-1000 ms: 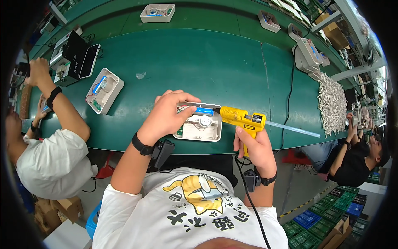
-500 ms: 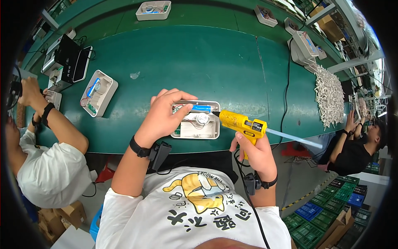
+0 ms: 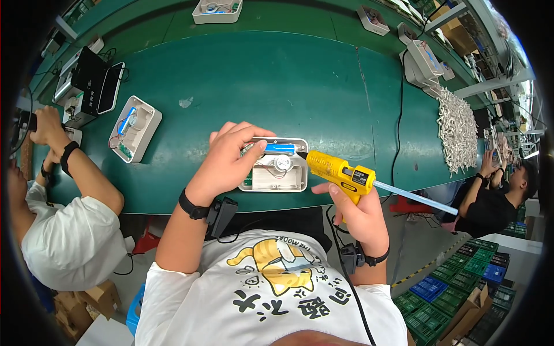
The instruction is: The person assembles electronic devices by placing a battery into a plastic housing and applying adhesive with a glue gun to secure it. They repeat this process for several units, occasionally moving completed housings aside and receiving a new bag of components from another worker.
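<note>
Clamps white housing with left hand, grips yellow glue gun in right hand (holds nozzle just beside blue battery).

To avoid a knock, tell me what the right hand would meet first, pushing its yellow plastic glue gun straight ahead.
Led by the yellow glue gun, the right hand would probably meet the blue cylinder in the white rectangular plastic case first; height is unclear, so it might pass above.
</note>
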`<act>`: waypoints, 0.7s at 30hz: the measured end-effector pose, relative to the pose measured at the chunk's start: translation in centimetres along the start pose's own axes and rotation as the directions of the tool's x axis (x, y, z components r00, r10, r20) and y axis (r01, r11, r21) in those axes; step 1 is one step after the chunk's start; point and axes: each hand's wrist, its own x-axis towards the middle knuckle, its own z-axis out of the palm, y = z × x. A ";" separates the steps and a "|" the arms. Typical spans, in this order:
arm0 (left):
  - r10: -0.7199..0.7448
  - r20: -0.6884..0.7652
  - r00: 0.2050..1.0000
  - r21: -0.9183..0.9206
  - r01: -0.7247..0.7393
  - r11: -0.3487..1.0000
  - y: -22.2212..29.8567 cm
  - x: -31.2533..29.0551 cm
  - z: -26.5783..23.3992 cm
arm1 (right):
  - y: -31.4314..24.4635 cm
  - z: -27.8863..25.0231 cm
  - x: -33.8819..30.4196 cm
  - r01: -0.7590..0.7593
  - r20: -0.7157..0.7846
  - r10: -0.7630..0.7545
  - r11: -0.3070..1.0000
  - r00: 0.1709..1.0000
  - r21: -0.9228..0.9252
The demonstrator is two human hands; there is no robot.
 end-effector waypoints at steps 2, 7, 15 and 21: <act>0.009 0.014 1.000 -0.012 -0.009 1.000 -0.1 -0.1 -0.3 | -0.3 0.8 0.4 0.016 0.021 -0.017 1.000 1.000 0.025; 0.031 0.064 0.997 -0.012 -0.030 0.999 0.3 -0.3 -0.8 | -1.2 2.5 2.6 -0.010 0.167 0.005 1.000 0.986 0.027; 0.039 0.070 0.997 0.004 -0.040 0.999 0.2 -0.5 -0.9 | -1.5 2.8 2.6 -0.068 0.202 0.088 0.992 0.975 -0.107; 0.056 0.051 0.997 -0.015 -0.055 0.998 -0.1 -0.5 -0.5 | -0.8 2.5 2.3 -0.095 0.107 0.097 0.995 0.989 -0.025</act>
